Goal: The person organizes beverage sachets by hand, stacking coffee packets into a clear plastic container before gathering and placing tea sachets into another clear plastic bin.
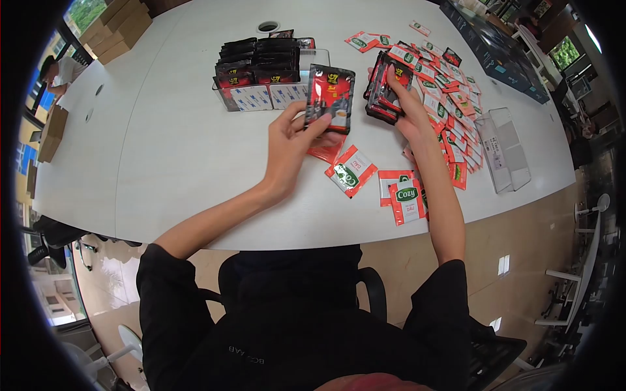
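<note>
Coffee sachets stand in a container far on the table, left of centre. Right of it spreads a heap of tea sachets, then a tray, with a long box at the far right. Between container and heap, the left grip holds one coffee sachet; the right grip, at the heap's left side, a stack. Loose tea sachets lie nearer, cardboard boxes far left
</note>
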`<action>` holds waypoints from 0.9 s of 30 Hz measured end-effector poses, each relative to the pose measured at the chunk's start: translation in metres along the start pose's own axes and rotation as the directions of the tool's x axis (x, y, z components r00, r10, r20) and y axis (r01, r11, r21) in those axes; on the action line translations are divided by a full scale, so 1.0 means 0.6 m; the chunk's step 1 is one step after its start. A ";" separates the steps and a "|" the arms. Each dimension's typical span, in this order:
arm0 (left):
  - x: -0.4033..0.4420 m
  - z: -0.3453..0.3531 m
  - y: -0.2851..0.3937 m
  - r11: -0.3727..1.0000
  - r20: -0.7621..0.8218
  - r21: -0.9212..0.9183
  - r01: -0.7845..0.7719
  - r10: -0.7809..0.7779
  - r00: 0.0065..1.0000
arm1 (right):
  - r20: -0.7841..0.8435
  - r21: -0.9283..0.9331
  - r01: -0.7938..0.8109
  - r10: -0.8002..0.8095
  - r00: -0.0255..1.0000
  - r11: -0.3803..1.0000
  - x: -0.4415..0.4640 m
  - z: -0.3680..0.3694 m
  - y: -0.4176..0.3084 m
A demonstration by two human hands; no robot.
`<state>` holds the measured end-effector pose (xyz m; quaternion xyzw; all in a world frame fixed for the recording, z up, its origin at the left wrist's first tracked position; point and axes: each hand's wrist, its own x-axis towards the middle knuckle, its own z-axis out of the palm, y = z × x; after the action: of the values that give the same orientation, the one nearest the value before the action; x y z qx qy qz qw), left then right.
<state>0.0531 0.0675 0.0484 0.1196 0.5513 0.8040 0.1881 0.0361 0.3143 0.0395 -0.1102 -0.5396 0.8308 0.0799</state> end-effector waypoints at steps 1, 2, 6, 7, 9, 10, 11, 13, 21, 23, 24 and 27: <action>0.014 0.010 -0.017 0.999 0.043 0.000 -0.042 0.042 0.998 | -0.006 0.004 -0.007 0.007 1.000 1.000 -0.002 0.001 -0.001; 0.027 0.017 -0.032 0.996 0.086 -0.006 -0.085 0.085 0.993 | 0.000 -0.007 -0.003 0.003 1.000 1.000 -0.002 0.001 -0.004; 0.063 0.024 -0.070 0.973 0.149 0.128 -0.193 0.173 0.973 | -0.077 -0.015 0.020 -0.021 0.997 1.000 0.007 -0.010 -0.008; 0.067 0.024 -0.071 0.976 0.156 0.125 -0.179 0.159 0.975 | -0.124 0.004 0.022 -0.022 0.992 1.000 0.010 -0.015 -0.007; 0.075 0.022 -0.071 0.980 0.141 0.126 -0.152 0.134 0.981 | -0.048 0.063 0.013 -0.010 0.999 0.998 0.007 -0.023 -0.013; 0.078 0.020 -0.072 0.973 0.165 0.160 -0.165 0.139 0.977 | -0.039 0.079 0.020 -0.017 0.999 0.997 0.007 -0.026 -0.012; 0.078 0.020 -0.073 0.976 0.168 0.155 -0.153 0.127 0.978 | -0.024 0.092 0.027 -0.024 0.999 0.995 0.007 -0.026 -0.011; 0.079 0.017 -0.073 0.966 0.223 0.197 -0.166 0.121 0.967 | -0.085 0.044 0.068 -0.064 0.994 0.997 -0.005 0.002 -0.011; 0.081 0.017 -0.091 0.899 0.319 0.303 -0.316 0.216 0.923 | 0.115 -0.349 0.184 -0.153 0.981 0.919 -0.020 0.041 0.041; 0.083 0.013 -0.092 0.883 0.279 0.323 -0.340 0.254 0.926 | 0.178 -0.369 0.262 -0.209 0.962 0.892 -0.015 0.044 0.041; 0.081 0.013 -0.087 0.882 0.271 0.328 -0.339 0.256 0.928 | 0.245 -0.349 0.362 -0.289 0.925 0.864 -0.019 0.049 0.038; 0.075 0.015 -0.078 0.858 0.257 0.399 -0.323 0.233 0.938 | 0.303 -0.356 0.514 -0.424 0.854 0.781 -0.012 0.046 0.038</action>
<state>0.0239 0.1095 0.0073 0.3174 0.6717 0.6630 0.0924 0.0354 0.2791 0.0299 0.1000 -0.7226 0.6532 0.2028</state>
